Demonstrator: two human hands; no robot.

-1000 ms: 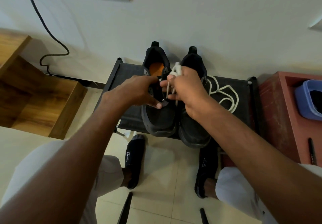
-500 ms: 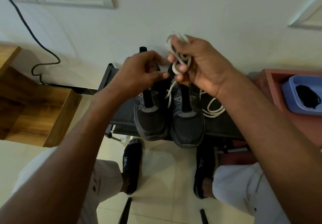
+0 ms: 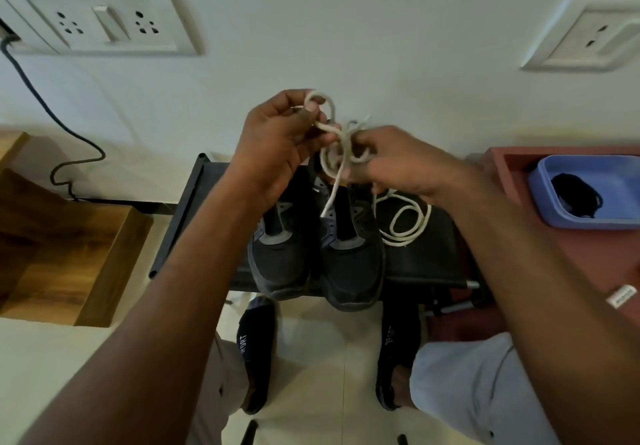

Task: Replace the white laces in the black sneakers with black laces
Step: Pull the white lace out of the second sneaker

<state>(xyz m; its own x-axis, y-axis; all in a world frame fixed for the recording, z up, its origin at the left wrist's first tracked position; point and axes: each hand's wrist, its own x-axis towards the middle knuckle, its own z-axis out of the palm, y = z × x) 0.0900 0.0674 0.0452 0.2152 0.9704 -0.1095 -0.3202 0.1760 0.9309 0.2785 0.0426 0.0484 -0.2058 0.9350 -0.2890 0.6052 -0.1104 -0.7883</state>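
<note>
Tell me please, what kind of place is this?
Probably a room in a home: wall sockets, a tiled floor, and a low black rack against the wall holding the black sneakers.

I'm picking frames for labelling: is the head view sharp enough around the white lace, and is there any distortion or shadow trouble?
Head view: the held white lace and both hands, left hand and right hand, are slightly motion-blurred; the wall sockets bow from wide-angle distortion; the sneakers sit in dim, low-contrast shadow; no glare.
</note>
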